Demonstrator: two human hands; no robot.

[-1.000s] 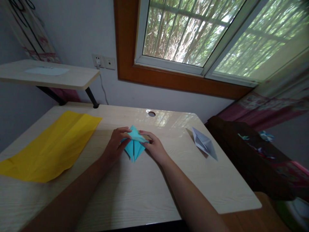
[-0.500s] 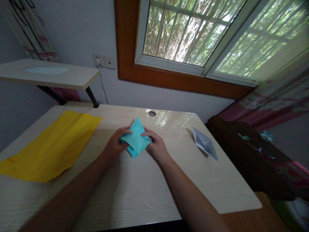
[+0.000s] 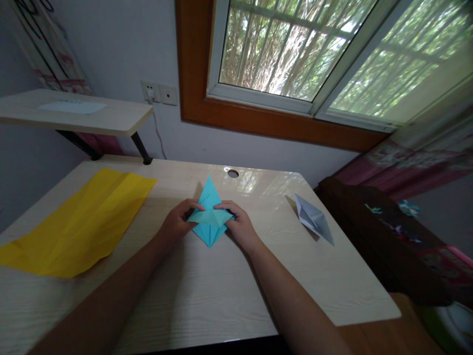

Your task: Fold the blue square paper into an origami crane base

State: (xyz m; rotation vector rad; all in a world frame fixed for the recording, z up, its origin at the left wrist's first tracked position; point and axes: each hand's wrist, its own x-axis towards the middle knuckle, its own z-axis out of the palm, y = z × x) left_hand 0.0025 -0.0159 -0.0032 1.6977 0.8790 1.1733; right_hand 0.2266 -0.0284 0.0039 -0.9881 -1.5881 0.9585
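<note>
A light-blue folded paper (image 3: 210, 232) is at the middle of the desk, between both hands. One of its points reaches away from me and another toward me, with a raised flap across the middle. My left hand (image 3: 180, 217) grips its left corner, fingers over the top edge of the flap. On the other side my right hand (image 3: 240, 223) pinches the right corner in the same way. The thumbs are partly hidden by the paper.
A large yellow sheet (image 3: 84, 224) lies on the desk at left. At right stands a folded white paper (image 3: 313, 218). A raised shelf (image 3: 121, 121) overhangs the back left corner. Near the back edge is a round cable hole (image 3: 233, 173).
The paper's front flap has lifted and folded up across the middle, uncovering the lower layer with its crease. Both hands stay on the side corners, shifted slightly.
</note>
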